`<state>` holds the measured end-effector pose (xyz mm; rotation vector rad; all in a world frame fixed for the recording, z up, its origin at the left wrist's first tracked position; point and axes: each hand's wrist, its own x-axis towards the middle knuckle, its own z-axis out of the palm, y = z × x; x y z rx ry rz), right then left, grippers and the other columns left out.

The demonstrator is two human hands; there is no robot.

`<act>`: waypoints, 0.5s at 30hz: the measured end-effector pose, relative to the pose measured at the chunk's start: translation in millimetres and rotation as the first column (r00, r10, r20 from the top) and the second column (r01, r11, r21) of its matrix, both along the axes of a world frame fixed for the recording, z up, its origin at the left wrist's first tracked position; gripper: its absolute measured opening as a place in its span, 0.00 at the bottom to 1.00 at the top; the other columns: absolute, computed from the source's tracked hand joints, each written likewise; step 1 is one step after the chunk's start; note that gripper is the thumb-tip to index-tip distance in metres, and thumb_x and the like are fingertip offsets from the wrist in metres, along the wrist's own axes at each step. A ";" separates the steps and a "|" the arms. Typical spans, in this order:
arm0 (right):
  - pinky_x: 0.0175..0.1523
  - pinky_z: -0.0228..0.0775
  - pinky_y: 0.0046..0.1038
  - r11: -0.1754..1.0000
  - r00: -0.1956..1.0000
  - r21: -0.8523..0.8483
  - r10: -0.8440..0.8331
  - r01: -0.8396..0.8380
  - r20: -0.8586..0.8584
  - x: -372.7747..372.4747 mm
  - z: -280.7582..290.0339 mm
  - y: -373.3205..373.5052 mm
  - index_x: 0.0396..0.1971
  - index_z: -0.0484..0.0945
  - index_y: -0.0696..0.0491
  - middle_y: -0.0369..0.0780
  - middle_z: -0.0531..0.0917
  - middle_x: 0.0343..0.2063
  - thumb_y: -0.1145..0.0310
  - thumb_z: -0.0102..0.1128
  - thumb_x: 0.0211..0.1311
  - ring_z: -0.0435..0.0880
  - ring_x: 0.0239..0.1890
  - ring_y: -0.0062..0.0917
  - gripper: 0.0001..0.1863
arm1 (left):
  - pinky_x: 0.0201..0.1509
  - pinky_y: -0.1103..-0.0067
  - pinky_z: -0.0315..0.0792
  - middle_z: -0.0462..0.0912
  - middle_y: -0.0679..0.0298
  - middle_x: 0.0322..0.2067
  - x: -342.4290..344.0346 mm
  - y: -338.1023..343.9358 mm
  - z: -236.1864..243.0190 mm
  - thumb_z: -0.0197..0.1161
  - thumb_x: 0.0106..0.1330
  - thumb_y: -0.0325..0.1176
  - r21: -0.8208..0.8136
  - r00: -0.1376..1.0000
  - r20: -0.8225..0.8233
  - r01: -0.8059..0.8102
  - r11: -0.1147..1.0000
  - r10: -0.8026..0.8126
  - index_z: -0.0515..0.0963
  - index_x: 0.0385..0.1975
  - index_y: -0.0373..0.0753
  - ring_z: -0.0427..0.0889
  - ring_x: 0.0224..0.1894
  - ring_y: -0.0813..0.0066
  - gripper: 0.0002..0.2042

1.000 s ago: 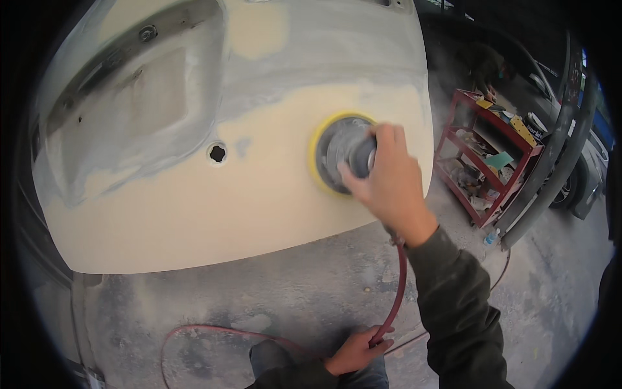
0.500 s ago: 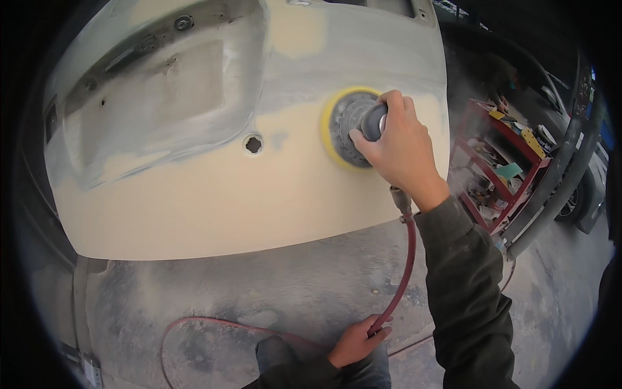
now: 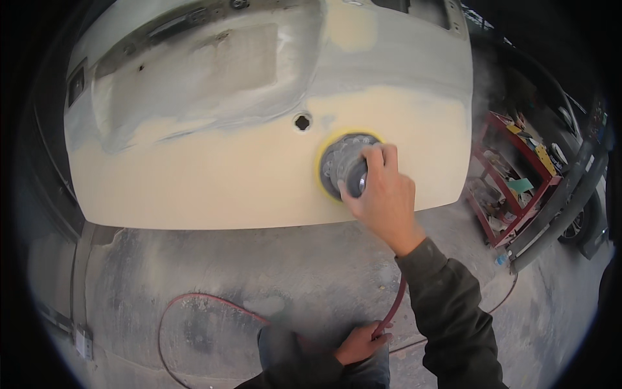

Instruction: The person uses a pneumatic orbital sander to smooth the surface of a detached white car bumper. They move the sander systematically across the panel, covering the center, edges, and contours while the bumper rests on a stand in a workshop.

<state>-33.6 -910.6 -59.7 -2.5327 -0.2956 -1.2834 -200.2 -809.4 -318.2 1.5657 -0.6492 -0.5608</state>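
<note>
A round sander (image 3: 341, 166) with a yellow-edged pad lies against the lower part of a car tailgate (image 3: 214, 191). My right hand (image 3: 387, 194) is wrapped over the sander's dark top. The tailgate is coated in cream filler and grey patches, with a small round hole (image 3: 302, 122) up and left of the sander. Low in the picture, near my knees, my left hand (image 3: 359, 343) closes around the red air hose (image 3: 394, 305). My right wrist and sleeve hide where the hose meets the sander.
At the right stands a red tool cart (image 3: 512, 175) loaded with assorted items. Beside it are thick dark hoses (image 3: 557, 214) and a parked car's wheel (image 3: 575, 223). More red hose (image 3: 194, 295) loops across the dusty concrete floor (image 3: 214, 259).
My right hand has drawn the sander down and left over the panel, closer to its lower edge. The view has shifted, and the left hand still grips the hose.
</note>
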 end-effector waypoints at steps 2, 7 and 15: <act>0.33 0.79 0.38 1.000 1.000 0.009 0.019 -0.019 -0.006 5.7 11.5 16.2 0.47 0.72 0.50 0.41 0.75 0.48 0.64 0.80 0.49 0.86 0.33 0.39 0.28 | 0.39 0.75 0.75 0.81 0.60 0.26 2.4 4.5 5.9 0.68 0.73 0.37 -0.106 0.998 -0.034 -0.048 0.993 0.045 0.79 0.57 0.37 0.78 0.30 0.76 0.17; 0.31 0.78 0.37 0.992 0.997 -0.102 0.067 -0.071 -0.042 -16.1 -39.6 40.6 0.47 0.75 0.47 0.40 0.74 0.48 0.63 0.81 0.49 0.86 0.33 0.37 0.27 | 0.39 0.74 0.74 0.78 0.57 0.26 -9.7 16.2 -12.4 0.67 0.73 0.38 -0.043 0.998 -0.064 -0.012 0.999 0.009 0.79 0.56 0.35 0.76 0.29 0.73 0.17; 0.29 0.77 0.34 0.991 0.989 -0.128 0.030 -0.048 -0.145 -37.2 -91.2 57.4 0.46 0.78 0.46 0.37 0.75 0.48 0.64 0.81 0.47 0.86 0.39 0.32 0.26 | 0.36 0.71 0.74 0.79 0.58 0.26 -29.9 29.7 -36.2 0.67 0.73 0.42 0.044 0.999 -0.012 0.036 0.998 -0.036 0.72 0.37 0.34 0.80 0.28 0.72 0.16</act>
